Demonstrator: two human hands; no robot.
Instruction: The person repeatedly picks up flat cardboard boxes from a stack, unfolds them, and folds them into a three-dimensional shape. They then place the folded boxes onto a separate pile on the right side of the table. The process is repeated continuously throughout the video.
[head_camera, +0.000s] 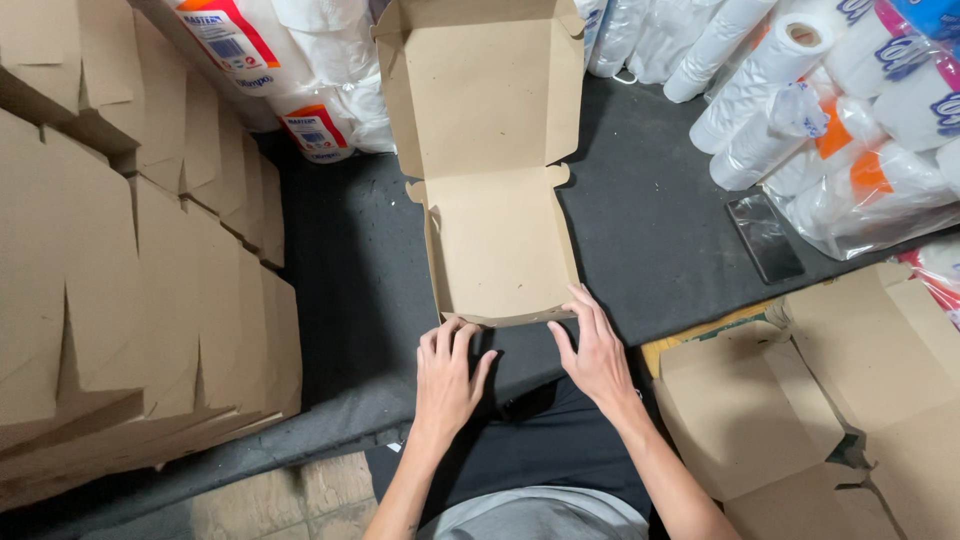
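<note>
A brown cardboard box (497, 240) lies on a dark grey cloth surface (650, 210), its base folded up and its lid (480, 85) standing open behind it. My left hand (448, 378) rests at the near front wall of the box, fingertips touching its left corner. Fingers of my right hand (592, 350) press against the right end of that same front wall. Neither hand grips anything; the fingers of both are spread.
Stacks of flat brown cardboard blanks (130, 260) fill the left side. Folded boxes (800, 400) pile up at the lower right. Wrapped paper rolls (830, 110) lie along the back and right, with a dark phone (765, 237) beside them.
</note>
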